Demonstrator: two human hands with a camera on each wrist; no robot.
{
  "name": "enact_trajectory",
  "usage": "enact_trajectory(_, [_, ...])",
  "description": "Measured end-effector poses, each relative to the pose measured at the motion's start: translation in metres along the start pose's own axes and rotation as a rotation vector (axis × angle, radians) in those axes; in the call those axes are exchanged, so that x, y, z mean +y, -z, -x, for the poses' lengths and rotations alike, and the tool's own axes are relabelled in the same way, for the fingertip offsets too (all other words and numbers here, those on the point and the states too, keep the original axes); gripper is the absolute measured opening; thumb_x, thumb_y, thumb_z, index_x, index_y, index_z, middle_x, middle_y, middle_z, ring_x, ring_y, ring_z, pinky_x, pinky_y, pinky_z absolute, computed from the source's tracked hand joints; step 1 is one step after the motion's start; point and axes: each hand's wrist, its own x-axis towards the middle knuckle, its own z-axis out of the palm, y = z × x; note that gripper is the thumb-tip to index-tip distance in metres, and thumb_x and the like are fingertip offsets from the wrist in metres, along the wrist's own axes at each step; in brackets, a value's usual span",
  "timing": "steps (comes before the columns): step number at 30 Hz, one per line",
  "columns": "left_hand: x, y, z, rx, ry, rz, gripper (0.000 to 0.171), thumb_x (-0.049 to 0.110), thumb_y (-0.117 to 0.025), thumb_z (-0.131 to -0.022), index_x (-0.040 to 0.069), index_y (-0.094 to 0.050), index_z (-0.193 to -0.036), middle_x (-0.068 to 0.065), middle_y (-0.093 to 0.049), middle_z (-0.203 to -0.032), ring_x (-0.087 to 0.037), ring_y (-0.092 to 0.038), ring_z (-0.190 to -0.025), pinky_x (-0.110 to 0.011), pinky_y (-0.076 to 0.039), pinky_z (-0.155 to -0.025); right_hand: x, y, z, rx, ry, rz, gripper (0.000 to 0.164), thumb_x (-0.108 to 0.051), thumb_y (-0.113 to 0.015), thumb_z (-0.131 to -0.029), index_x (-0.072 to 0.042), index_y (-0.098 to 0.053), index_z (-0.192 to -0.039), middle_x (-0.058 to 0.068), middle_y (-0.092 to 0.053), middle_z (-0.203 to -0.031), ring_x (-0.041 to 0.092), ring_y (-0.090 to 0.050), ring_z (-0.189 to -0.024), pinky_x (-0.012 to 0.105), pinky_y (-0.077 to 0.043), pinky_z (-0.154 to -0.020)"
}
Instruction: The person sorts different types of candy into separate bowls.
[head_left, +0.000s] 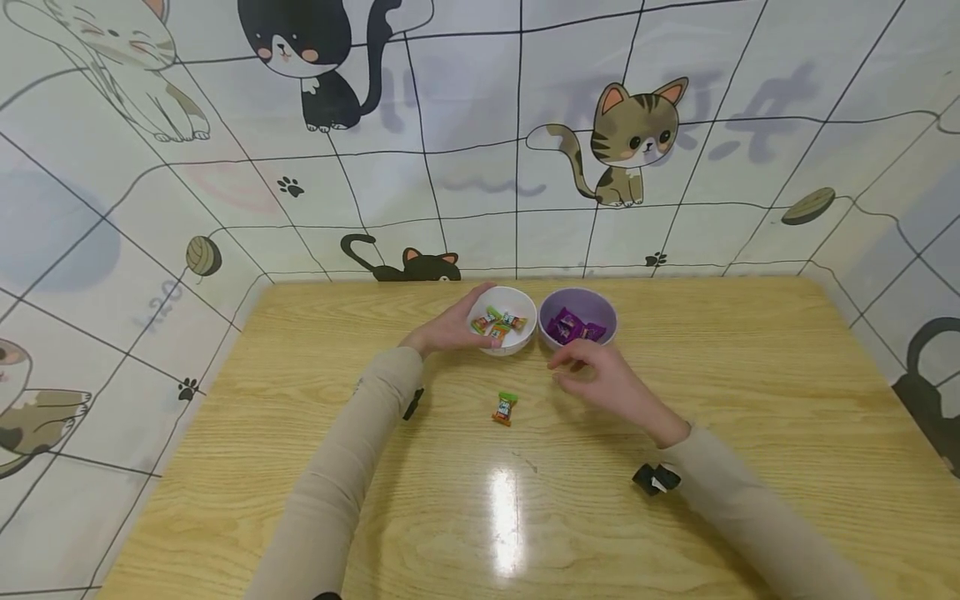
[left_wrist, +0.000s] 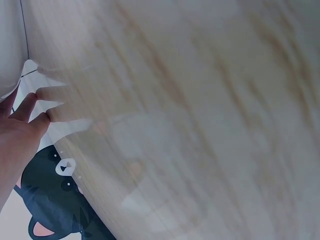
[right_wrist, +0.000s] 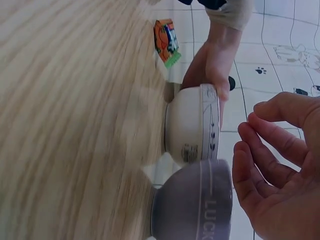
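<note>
My left hand [head_left: 452, 326] holds the white bowl [head_left: 487, 347] from its left side, the thumb at the near rim and the fingers around the far side. Several wrapped candies [head_left: 498, 332] in green and orange lie inside. Right beside it stands the purple bowl [head_left: 578, 298], with purple-wrapped candies [head_left: 567, 325] in it. At the near rim of the purple bowl hovers my right hand [head_left: 603, 377], fingers loosely bent and holding nothing; the right wrist view shows a gap between thumb and fingertips. One green and orange candy [head_left: 505, 408] lies on the table in front of the bowls.
The wooden table [head_left: 675, 358] has a glossy top that reflects light near its front. Behind it and at both sides hangs a white cloth [head_left: 480, 183] printed with cats and grid lines. A black wrist strap [head_left: 656, 478] is on the right sleeve.
</note>
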Motion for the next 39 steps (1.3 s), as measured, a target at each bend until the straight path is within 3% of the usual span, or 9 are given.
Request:
enact_trajectory(4, [0.001, 0.000, 0.000, 0.005, 0.001, 0.001, 0.103, 0.016, -0.081, -0.079, 0.013, -0.012, -0.155, -0.015, -0.038, -0.142, -0.027, -0.041, -0.124, -0.042, -0.031, -0.106, -0.003, -0.009, -0.001, -0.039, 0.043, 0.001, 0.015, 0.005, -0.070, -0.083, 0.000, -0.069, -0.097, 0.007, -0.069, -0.095, 0.027, -0.061, -0.090, 0.042, -0.052, -0.078])
enact_trajectory(19, [0.000, -0.001, 0.001, 0.007, -0.002, 0.011, 0.102, 0.017, -0.081, -0.079, 0.014, -0.014, -0.155, -0.014, -0.041, -0.138, -0.026, -0.042, -0.121, -0.041, -0.032, -0.105, -0.001, -0.035, -0.004, -0.117, 0.046, -0.026, 0.019, 0.004, -0.072, -0.080, -0.001, -0.068, -0.098, 0.005, -0.067, -0.097, 0.027, -0.061, -0.090, 0.038, -0.052, -0.079])
enact_trajectory(24, [0.000, 0.000, 0.001, 0.009, -0.008, 0.018, 0.102, 0.017, -0.081, -0.079, 0.014, -0.014, -0.155, -0.014, -0.041, -0.139, -0.026, -0.043, -0.121, -0.042, -0.033, -0.104, -0.003, -0.040, -0.010, -0.217, 0.046, -0.026, 0.023, 0.001, -0.072, -0.081, -0.004, -0.069, -0.103, 0.003, -0.068, -0.104, 0.025, -0.060, -0.097, 0.040, -0.050, -0.085])
enact_trajectory(28, [0.001, 0.000, 0.002, 0.008, -0.011, 0.015, 0.102, 0.017, -0.081, -0.079, 0.014, -0.013, -0.155, -0.015, -0.041, -0.139, -0.026, -0.043, -0.122, -0.042, -0.034, -0.103, -0.001, -0.046, -0.017, -0.301, 0.113, 0.010, 0.023, 0.000, -0.073, -0.081, -0.006, -0.069, -0.103, 0.001, -0.068, -0.106, 0.021, -0.058, -0.102, 0.040, -0.045, -0.091])
enact_trajectory(32, [0.001, 0.001, 0.001, 0.008, -0.012, 0.009, 0.102, 0.017, -0.081, -0.079, 0.013, -0.013, -0.155, -0.015, -0.041, -0.138, -0.026, -0.043, -0.121, -0.042, -0.033, -0.104, -0.001, -0.050, -0.022, -0.324, 0.167, 0.037, 0.021, 0.000, -0.073, -0.081, -0.006, -0.069, -0.101, 0.000, -0.067, -0.103, 0.019, -0.058, -0.100, 0.040, -0.044, -0.091])
enact_trajectory(39, [0.001, 0.000, 0.001, 0.007, -0.006, 0.008, 0.102, 0.018, -0.081, -0.079, 0.014, -0.014, -0.155, -0.014, -0.041, -0.139, -0.025, -0.042, -0.121, -0.041, -0.032, -0.104, -0.004, -0.054, -0.027, -0.377, 0.168, 0.070, 0.021, 0.000, -0.073, -0.081, -0.007, -0.070, -0.101, 0.000, -0.066, -0.104, 0.019, -0.056, -0.102, 0.039, -0.042, -0.095])
